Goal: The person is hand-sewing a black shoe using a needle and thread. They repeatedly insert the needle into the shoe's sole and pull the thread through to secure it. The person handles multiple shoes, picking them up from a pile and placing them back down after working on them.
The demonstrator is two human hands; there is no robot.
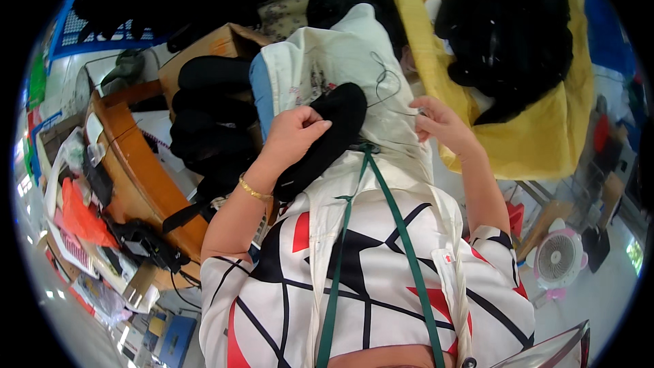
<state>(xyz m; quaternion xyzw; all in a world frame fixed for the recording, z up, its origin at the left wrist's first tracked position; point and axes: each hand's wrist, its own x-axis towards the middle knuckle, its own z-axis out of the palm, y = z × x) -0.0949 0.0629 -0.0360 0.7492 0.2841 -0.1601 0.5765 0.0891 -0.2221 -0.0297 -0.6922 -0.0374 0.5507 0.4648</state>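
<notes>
My left hand is closed on a black slipper-shaped piece, long and rounded at its far end. It lies tilted over the white cloth on my lap. A thin dark thread loops over the cloth beside the piece's far end and runs toward my right hand. That hand is raised to the right of the piece, thumb and fingers pinched together at the thread. A tiny glint shows at its fingertips; whether it is a needle I cannot tell.
Several similar black pieces are piled at my left by a cardboard box. A yellow cloth at far right bears a black heap. An orange-brown wooden table stands left, a pink-and-white fan at lower right.
</notes>
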